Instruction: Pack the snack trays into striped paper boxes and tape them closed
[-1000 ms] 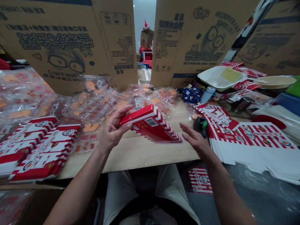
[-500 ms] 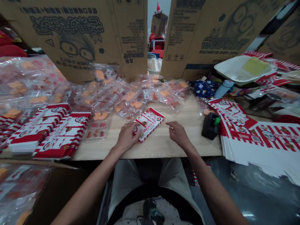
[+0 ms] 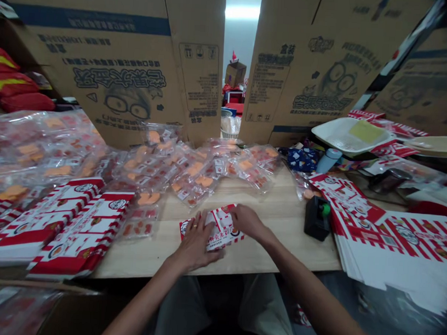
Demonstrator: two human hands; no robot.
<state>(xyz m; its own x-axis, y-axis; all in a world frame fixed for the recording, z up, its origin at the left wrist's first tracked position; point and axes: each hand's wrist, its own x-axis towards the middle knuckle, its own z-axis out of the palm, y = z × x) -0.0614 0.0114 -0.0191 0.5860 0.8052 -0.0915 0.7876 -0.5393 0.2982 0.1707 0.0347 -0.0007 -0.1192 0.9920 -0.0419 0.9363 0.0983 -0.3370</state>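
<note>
A small red-and-white striped carton [image 3: 217, 229] lies flat on the wooden table [image 3: 279, 239] near its front edge. My left hand [image 3: 197, 241] rests on the carton's left half with fingers spread flat. My right hand [image 3: 248, 222] presses down on its right end, fingers curled over the edge. Both hands touch the carton.
Finished striped cartons [image 3: 69, 225] are stacked at the left. Clear snack packets [image 3: 186, 166] cover the back of the table. Flat unfolded cartons [image 3: 398, 239] pile at the right beside a black tape dispenser [image 3: 316, 218]. Large cardboard boxes [image 3: 131, 69] wall the back. A white basket [image 3: 349, 136] sits far right.
The carton, held up in my left hand a second ago, has come down flat on the table. Both hands now press on it, nearer the front edge.
</note>
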